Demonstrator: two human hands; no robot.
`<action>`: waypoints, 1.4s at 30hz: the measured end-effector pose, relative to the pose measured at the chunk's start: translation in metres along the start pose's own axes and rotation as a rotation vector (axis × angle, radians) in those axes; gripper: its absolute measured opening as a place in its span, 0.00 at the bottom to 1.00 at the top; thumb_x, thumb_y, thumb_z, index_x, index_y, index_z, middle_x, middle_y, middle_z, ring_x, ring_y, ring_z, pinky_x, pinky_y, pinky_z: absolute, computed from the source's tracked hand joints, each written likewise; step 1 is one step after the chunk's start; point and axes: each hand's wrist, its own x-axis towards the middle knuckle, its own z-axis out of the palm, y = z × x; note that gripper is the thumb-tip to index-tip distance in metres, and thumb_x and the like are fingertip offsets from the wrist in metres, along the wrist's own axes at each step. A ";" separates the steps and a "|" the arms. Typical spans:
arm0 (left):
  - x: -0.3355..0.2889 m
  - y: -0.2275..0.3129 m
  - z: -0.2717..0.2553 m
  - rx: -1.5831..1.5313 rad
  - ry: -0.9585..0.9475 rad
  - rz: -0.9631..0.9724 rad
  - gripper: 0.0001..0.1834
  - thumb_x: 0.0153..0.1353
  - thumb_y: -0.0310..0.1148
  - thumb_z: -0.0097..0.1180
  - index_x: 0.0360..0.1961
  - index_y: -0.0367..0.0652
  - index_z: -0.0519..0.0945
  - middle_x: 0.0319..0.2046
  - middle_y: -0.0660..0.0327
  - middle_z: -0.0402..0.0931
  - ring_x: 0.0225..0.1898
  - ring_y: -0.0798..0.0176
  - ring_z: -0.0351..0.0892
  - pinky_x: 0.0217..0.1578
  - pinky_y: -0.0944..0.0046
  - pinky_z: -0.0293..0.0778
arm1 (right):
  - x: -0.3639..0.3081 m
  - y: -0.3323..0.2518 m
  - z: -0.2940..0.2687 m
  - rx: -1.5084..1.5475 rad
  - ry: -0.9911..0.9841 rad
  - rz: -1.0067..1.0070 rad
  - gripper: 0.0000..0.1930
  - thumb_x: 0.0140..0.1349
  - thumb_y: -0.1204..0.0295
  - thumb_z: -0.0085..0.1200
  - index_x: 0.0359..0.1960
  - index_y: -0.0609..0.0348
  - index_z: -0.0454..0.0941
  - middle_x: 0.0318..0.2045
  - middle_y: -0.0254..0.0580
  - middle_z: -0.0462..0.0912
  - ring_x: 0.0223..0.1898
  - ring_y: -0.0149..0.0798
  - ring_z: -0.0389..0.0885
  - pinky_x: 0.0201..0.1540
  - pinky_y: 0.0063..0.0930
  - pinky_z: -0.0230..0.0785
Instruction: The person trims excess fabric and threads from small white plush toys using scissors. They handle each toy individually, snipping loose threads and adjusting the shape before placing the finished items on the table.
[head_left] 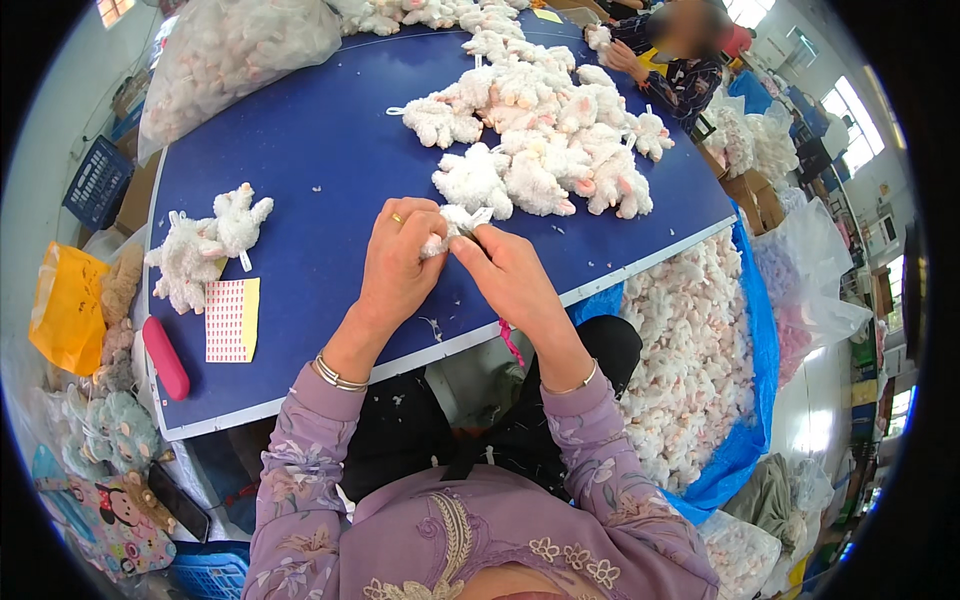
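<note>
— Two hands are busy at the near edge of the blue table [320,150]; what do they hold?

— One small white fluffy toy [452,222]; the left hand [398,262] has its fingers curled tight round the toy's left side; the right hand [508,272] pinches the other side with thumb and fingers closed; both hands touch each other over the toy.

— Where are the rest of the toys?

— Lots of white toy bunnies sit in a big pile [540,130] at about one o'clock from the hands; two more fluffy toys [205,245] lie at nine o'clock, well apart.

— What is near those two?

— One sheet of red stickers [231,320] lies just below them; a pink case [165,357] lies beside the sheet, at about eight o'clock from the hands.

— Anything off the table?

— Many more white toys fill a blue bag [750,400] at four o'clock; another person [680,60] sits far off at one o'clock.
</note>
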 end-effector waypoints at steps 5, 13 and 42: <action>0.002 0.002 -0.004 -0.001 -0.013 0.011 0.17 0.40 0.14 0.61 0.31 0.42 0.70 0.36 0.57 0.74 0.39 0.53 0.73 0.38 0.59 0.70 | -0.010 0.002 -0.014 0.578 -0.101 -0.010 0.16 0.69 0.63 0.46 0.27 0.63 0.70 0.19 0.32 0.71 0.20 0.24 0.64 0.22 0.18 0.57; 0.003 0.006 -0.002 -0.056 -0.026 -0.033 0.18 0.39 0.14 0.60 0.30 0.42 0.70 0.36 0.57 0.74 0.39 0.53 0.73 0.38 0.60 0.70 | -0.003 0.004 -0.024 0.053 0.186 -0.275 0.07 0.63 0.73 0.53 0.37 0.64 0.77 0.20 0.28 0.68 0.21 0.20 0.63 0.23 0.17 0.56; 0.002 0.005 -0.002 0.001 0.069 0.020 0.18 0.40 0.17 0.63 0.33 0.42 0.72 0.35 0.58 0.74 0.35 0.52 0.72 0.34 0.59 0.70 | -0.008 0.005 -0.008 -0.026 -0.051 -0.069 0.19 0.71 0.60 0.42 0.32 0.67 0.71 0.19 0.37 0.68 0.23 0.30 0.61 0.27 0.28 0.59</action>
